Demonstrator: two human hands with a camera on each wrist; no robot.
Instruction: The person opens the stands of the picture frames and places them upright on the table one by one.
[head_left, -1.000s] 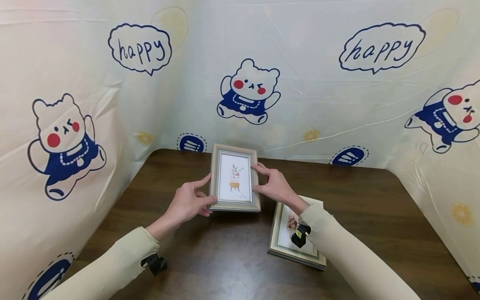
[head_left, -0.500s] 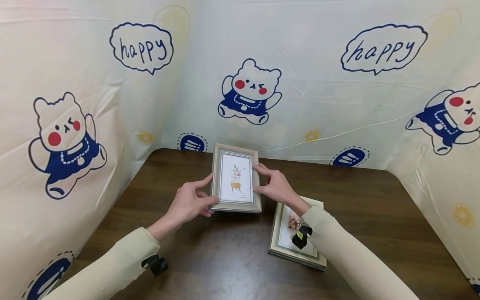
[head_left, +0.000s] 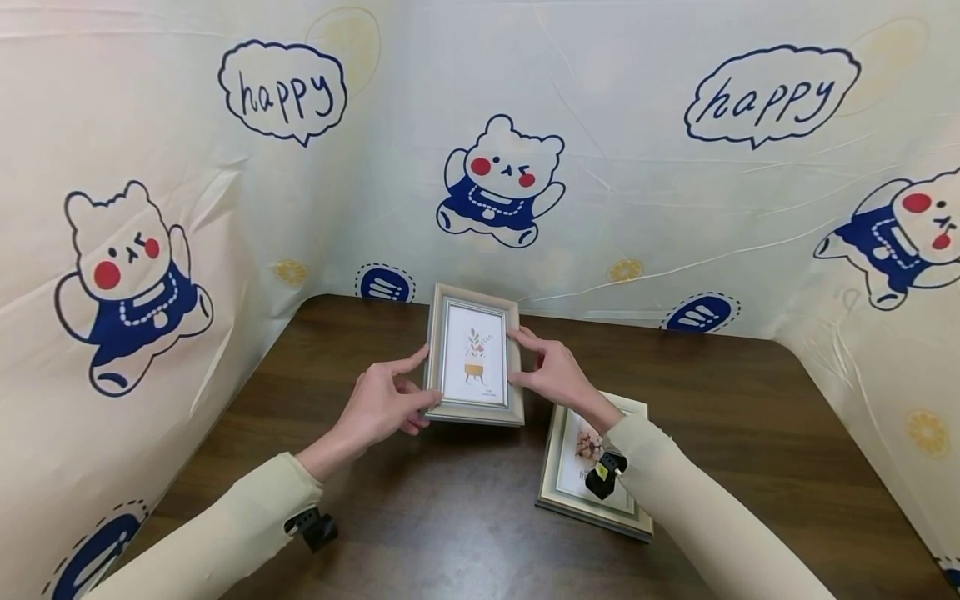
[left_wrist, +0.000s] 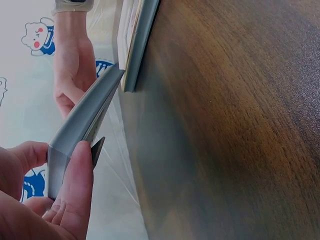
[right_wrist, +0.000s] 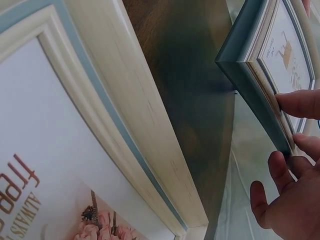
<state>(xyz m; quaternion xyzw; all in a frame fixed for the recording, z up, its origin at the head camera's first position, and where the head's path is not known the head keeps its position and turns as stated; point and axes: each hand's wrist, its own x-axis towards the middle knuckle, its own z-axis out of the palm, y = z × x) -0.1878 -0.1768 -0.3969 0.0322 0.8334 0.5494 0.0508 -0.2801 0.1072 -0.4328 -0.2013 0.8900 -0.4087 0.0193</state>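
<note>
Both hands hold a cream picture frame over the far middle of the table, its picture of a plant in a yellow pot facing up toward the head camera. My left hand grips its left side near the lower corner, thumb at the front. At the opposite side, my right hand pinches the right edge between thumb and fingers. In the left wrist view the frame's blue-grey edge slants above the table, with a thin dark piece sticking out behind it.
A second cream frame, with a pink flower picture and lettering, lies on the brown wooden table under my right forearm. Patterned cloth with bears and "happy" bubbles hangs around the table's back and sides.
The held frame and both hands have shifted very slightly to the right in the head view. Both grips look the same, and the second frame stays in place.
</note>
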